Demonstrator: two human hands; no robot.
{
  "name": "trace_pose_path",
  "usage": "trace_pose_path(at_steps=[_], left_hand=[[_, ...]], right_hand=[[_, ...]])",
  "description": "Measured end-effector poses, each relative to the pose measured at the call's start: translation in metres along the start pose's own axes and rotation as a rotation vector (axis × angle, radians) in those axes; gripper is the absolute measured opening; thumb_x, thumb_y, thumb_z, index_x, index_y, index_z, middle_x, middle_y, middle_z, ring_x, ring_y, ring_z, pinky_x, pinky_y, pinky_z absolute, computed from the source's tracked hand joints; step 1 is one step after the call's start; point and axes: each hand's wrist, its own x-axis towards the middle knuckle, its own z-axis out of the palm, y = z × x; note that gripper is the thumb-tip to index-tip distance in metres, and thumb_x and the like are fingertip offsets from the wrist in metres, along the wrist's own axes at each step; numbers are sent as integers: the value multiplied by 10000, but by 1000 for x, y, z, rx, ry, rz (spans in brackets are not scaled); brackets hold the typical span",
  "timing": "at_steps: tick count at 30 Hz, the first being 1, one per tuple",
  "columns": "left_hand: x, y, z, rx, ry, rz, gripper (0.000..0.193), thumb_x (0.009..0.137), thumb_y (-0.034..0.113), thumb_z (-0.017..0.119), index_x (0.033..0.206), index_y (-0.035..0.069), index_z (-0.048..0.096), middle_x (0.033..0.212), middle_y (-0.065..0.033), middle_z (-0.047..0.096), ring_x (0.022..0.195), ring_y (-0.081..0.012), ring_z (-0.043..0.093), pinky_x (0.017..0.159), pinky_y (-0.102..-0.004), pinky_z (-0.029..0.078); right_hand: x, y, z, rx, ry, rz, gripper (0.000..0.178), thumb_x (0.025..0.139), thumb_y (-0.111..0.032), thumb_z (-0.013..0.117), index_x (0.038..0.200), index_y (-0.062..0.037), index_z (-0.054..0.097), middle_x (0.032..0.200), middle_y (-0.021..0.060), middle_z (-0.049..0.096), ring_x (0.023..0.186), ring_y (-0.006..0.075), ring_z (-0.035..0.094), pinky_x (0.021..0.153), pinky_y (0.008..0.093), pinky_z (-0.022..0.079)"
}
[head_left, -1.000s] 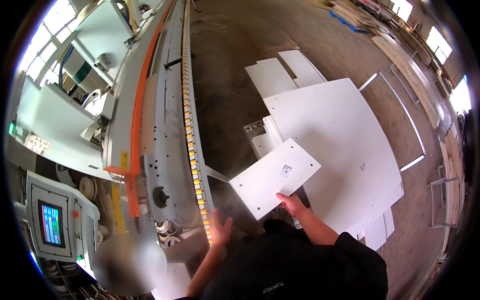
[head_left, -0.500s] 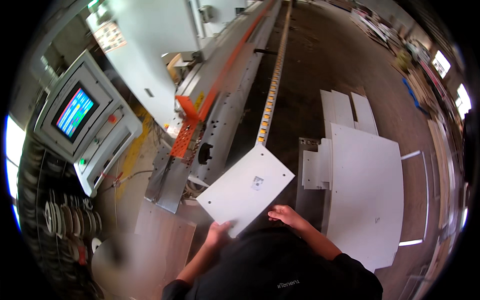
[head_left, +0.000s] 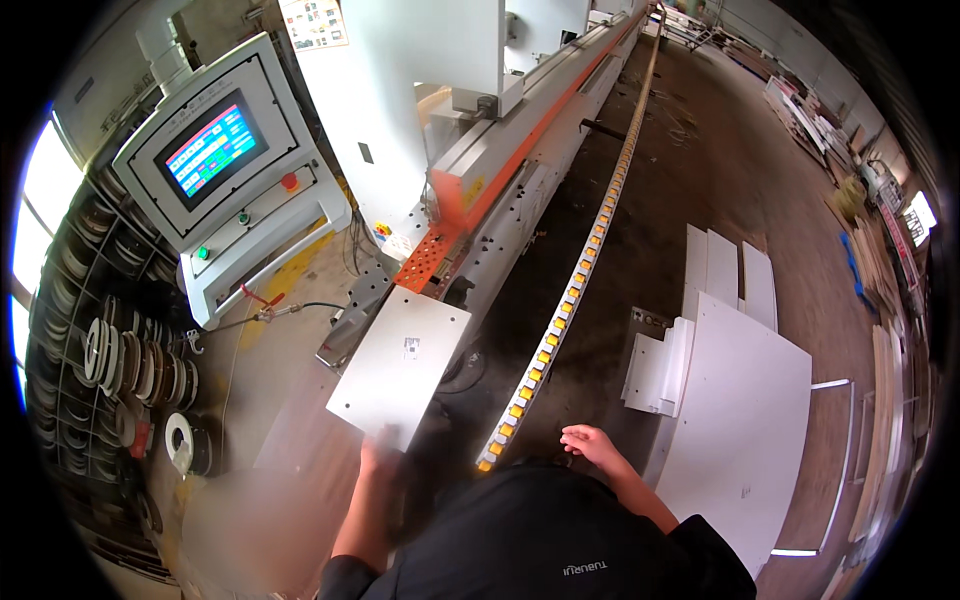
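A white rectangular panel (head_left: 400, 372) with small dark holes near its corners and a little printed label lies tilted before me. Its far end reaches the orange perforated plate (head_left: 424, 262) at the near end of a long machine. My left hand (head_left: 381, 456) grips the panel's near edge; motion smears its fingers somewhat. My right hand (head_left: 596, 448) hangs empty in front of my body, fingers loosely bent and a little apart. It is between the roller rail (head_left: 541, 366) and a stack of white panels (head_left: 742, 410).
A control console (head_left: 215, 150) with a lit screen, red knob and green buttons stands at left. Below it are racks with reels of banding (head_left: 187, 445). The machine's long bed (head_left: 540, 170) runs away ahead. Boards (head_left: 880, 250) lean along the far right side.
My left hand has carried the panel left and turned it, bringing its far end to the orange plate. The view has shifted, and the right hand stays empty near my body.
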Motion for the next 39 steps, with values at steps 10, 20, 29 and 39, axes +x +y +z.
trace_pose_path(at_steps=[10,20,29,39], left_hand=[[-35,83,81,1588,291,265,663,852,411,718,1360,14,567,1214,-173,701,1140,-382,653,1012,-496,489],[11,64,101,1957,36,778,758,754,352,801,1438,127,562,1597,-117,450,1480,-360,402,1183,-491,377],[47,63,126,1893,-37,853,728,748,349,814,1388,82,592,1544,-155,500,1411,-409,470,1061,-567,479],[107,64,209,1919,-32,796,729,749,339,820,1401,112,585,1559,-115,472,1418,-364,443,1070,-521,482]], right_hand=[[-1,55,-21,-136,85,84,413,945,-288,767,1239,-6,699,1033,56,754,866,124,701,750,274,546],[-39,125,-68,-376,198,174,386,880,-356,816,1086,-34,771,920,38,753,827,118,690,730,295,541],[-66,181,-69,-241,286,216,414,858,-374,837,1098,-41,783,961,68,770,881,108,700,834,295,553],[-44,149,-71,-146,290,183,402,881,-330,820,1125,-20,744,943,72,766,831,145,723,773,313,566]])
